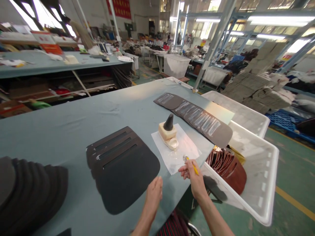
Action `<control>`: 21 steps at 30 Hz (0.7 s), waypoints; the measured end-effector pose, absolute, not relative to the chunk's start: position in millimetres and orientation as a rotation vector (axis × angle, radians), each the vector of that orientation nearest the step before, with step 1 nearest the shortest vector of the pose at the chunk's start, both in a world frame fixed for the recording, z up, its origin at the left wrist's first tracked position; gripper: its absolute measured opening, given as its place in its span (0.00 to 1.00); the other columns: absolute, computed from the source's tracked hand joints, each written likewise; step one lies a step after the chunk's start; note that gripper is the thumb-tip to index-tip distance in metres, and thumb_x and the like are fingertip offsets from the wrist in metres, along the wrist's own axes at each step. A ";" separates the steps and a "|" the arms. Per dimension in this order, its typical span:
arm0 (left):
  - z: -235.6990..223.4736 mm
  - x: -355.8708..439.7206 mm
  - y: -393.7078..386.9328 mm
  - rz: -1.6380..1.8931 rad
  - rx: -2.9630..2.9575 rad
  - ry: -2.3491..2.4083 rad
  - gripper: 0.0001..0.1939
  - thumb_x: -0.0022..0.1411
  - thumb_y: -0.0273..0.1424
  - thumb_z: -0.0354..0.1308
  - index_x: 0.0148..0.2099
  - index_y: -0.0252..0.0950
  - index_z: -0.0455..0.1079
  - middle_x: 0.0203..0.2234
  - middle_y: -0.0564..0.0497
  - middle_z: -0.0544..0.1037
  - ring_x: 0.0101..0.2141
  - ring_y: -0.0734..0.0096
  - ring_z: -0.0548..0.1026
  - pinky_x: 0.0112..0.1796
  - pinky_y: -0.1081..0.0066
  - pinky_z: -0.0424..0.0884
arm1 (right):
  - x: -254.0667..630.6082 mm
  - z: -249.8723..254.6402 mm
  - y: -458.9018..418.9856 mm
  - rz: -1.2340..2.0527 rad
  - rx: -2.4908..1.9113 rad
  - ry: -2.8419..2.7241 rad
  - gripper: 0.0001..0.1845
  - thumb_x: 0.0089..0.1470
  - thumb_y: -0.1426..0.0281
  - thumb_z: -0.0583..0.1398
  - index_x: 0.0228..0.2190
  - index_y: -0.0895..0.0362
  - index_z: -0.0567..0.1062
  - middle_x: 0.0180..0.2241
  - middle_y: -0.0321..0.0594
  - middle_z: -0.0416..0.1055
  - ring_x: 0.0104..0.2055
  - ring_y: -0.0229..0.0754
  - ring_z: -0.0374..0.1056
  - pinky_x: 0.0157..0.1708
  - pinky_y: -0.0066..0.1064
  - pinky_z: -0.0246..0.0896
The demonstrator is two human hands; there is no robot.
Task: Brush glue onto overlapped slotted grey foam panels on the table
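My right hand [193, 175] is closed around a small yellow-handled brush [195, 169], its whitish, wet-looking head over a white sheet [189, 144]. Further back on that sheet stands a cream-coloured block-shaped holder [167, 131] with a black cone [169, 122] on top and a small dish of white paste [173, 143] in front. My left hand [154, 192] is beside the right edge of a stack of dark, rounded panels [128, 173]. Its fingers look extended and close together, with nothing visible in them; whether it touches the panels I cannot tell. Long slots cross the panels' far part.
Overlapping dark panels with shiny strips [194, 114] lie along the table's right side. More dark pieces [31, 190] are piled at left. A white bin [268, 183] beside the table holds reddish-brown pieces [231, 172]. A metal post [214, 42] rises behind. A person [80, 32] stands far left.
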State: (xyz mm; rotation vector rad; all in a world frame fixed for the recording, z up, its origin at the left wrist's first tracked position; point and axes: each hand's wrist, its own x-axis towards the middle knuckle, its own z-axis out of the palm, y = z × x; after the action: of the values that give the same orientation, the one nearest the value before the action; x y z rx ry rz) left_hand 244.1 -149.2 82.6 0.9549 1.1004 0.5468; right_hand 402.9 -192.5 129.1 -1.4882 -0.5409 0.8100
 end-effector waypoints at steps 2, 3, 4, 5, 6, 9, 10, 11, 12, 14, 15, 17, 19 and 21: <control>79.4 246.3 -157.2 0.455 0.995 1.118 0.27 0.54 0.58 0.48 0.23 0.40 0.51 0.13 0.62 0.51 0.14 0.81 0.51 0.18 0.75 0.47 | 428.5 127.2 -177.9 0.734 -1.533 -0.537 0.23 0.55 0.50 0.54 0.41 0.56 0.69 0.26 0.35 0.71 0.23 0.34 0.66 0.20 0.23 0.60; 78.9 247.5 -161.5 0.406 1.028 1.122 0.27 0.55 0.58 0.46 0.22 0.40 0.50 0.11 0.62 0.51 0.13 0.80 0.51 0.18 0.74 0.47 | 439.6 126.1 -170.4 0.699 -1.547 -0.530 0.24 0.55 0.50 0.54 0.43 0.56 0.70 0.27 0.35 0.71 0.24 0.35 0.66 0.20 0.23 0.61; 79.1 248.7 -165.7 0.363 1.060 1.116 0.27 0.56 0.58 0.44 0.22 0.40 0.51 0.10 0.61 0.51 0.13 0.80 0.51 0.18 0.74 0.47 | 449.0 124.8 -162.8 0.667 -1.557 -0.522 0.24 0.54 0.51 0.55 0.43 0.56 0.70 0.27 0.35 0.70 0.25 0.35 0.67 0.20 0.24 0.62; 79.9 249.9 -169.5 0.334 1.092 1.093 0.27 0.57 0.57 0.43 0.21 0.40 0.52 0.10 0.60 0.52 0.13 0.79 0.52 0.18 0.73 0.48 | 456.7 123.2 -155.0 0.637 -1.566 -0.516 0.24 0.52 0.52 0.57 0.42 0.57 0.71 0.27 0.35 0.70 0.25 0.35 0.67 0.21 0.24 0.63; 80.9 251.1 -172.8 0.326 1.127 1.054 0.26 0.58 0.55 0.43 0.21 0.39 0.54 0.11 0.59 0.55 0.14 0.78 0.55 0.19 0.73 0.50 | 462.7 121.1 -146.9 0.613 -1.576 -0.512 0.23 0.50 0.54 0.58 0.40 0.58 0.72 0.26 0.36 0.70 0.25 0.36 0.67 0.21 0.25 0.64; 83.1 255.2 -180.3 0.365 1.211 0.923 0.14 0.55 0.41 0.54 0.25 0.36 0.64 0.19 0.56 0.66 0.21 0.76 0.62 0.25 0.75 0.57 | 472.4 113.1 -121.9 0.549 -1.643 -0.532 0.21 0.45 0.58 0.61 0.36 0.61 0.73 0.21 0.35 0.69 0.21 0.36 0.66 0.18 0.25 0.62; 82.9 256.5 -182.1 0.356 1.227 0.903 0.08 0.51 0.36 0.58 0.27 0.36 0.66 0.21 0.55 0.68 0.23 0.76 0.64 0.27 0.75 0.58 | 473.6 110.0 -113.6 0.532 -1.684 -0.544 0.19 0.45 0.59 0.61 0.35 0.61 0.73 0.20 0.36 0.69 0.20 0.36 0.66 0.17 0.25 0.61; 82.0 257.7 -183.7 0.335 1.235 0.906 0.05 0.46 0.30 0.59 0.28 0.36 0.67 0.22 0.55 0.69 0.24 0.76 0.64 0.28 0.75 0.58 | 474.2 107.0 -105.6 0.518 -1.727 -0.563 0.18 0.45 0.60 0.60 0.34 0.61 0.73 0.19 0.36 0.70 0.19 0.36 0.66 0.17 0.25 0.60; 80.6 258.6 -185.0 0.301 1.235 0.927 0.05 0.43 0.27 0.59 0.28 0.36 0.68 0.22 0.55 0.69 0.24 0.76 0.64 0.28 0.74 0.58 | 474.3 103.9 -98.0 0.503 -1.770 -0.583 0.17 0.45 0.60 0.59 0.32 0.61 0.74 0.19 0.36 0.70 0.18 0.36 0.66 0.17 0.25 0.60; 77.3 259.1 -186.8 0.226 1.236 0.985 0.04 0.40 0.24 0.57 0.25 0.35 0.68 0.19 0.55 0.69 0.23 0.75 0.64 0.27 0.74 0.58 | 473.6 97.7 -84.9 0.478 -1.839 -0.620 0.15 0.46 0.62 0.58 0.31 0.61 0.74 0.18 0.36 0.70 0.17 0.36 0.66 0.17 0.24 0.60; 75.8 258.6 -187.2 0.205 1.243 1.011 0.03 0.41 0.24 0.56 0.24 0.35 0.69 0.17 0.55 0.69 0.22 0.74 0.64 0.27 0.73 0.58 | 473.1 94.6 -79.6 0.473 -1.861 -0.638 0.14 0.46 0.62 0.57 0.30 0.60 0.74 0.18 0.35 0.70 0.17 0.36 0.67 0.17 0.24 0.60; 74.0 256.5 -187.1 0.183 1.271 1.049 0.04 0.41 0.25 0.56 0.23 0.35 0.71 0.17 0.53 0.71 0.23 0.72 0.66 0.27 0.73 0.58 | 472.2 88.7 -72.3 0.489 -1.884 -0.665 0.13 0.46 0.63 0.57 0.30 0.60 0.74 0.18 0.34 0.70 0.18 0.37 0.68 0.18 0.24 0.61; 74.2 253.6 -186.3 0.164 1.317 1.072 0.05 0.42 0.26 0.55 0.23 0.35 0.73 0.17 0.53 0.72 0.23 0.71 0.67 0.27 0.72 0.58 | 471.9 83.6 -69.8 0.531 -1.876 -0.695 0.13 0.46 0.63 0.57 0.31 0.59 0.74 0.18 0.35 0.70 0.19 0.38 0.69 0.18 0.24 0.62; 75.6 251.3 -185.8 0.121 1.327 1.082 0.06 0.44 0.27 0.54 0.22 0.35 0.73 0.14 0.54 0.69 0.20 0.71 0.67 0.25 0.72 0.58 | 472.7 80.2 -72.2 0.537 -1.847 -0.723 0.14 0.46 0.62 0.58 0.31 0.59 0.74 0.20 0.36 0.71 0.20 0.39 0.70 0.19 0.25 0.62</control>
State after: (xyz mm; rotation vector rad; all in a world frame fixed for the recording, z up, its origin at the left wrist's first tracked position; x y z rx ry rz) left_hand 251.3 -185.8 75.6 1.3267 1.0817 0.1212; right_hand 472.7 -72.2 80.2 -1.8465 -0.7230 0.5367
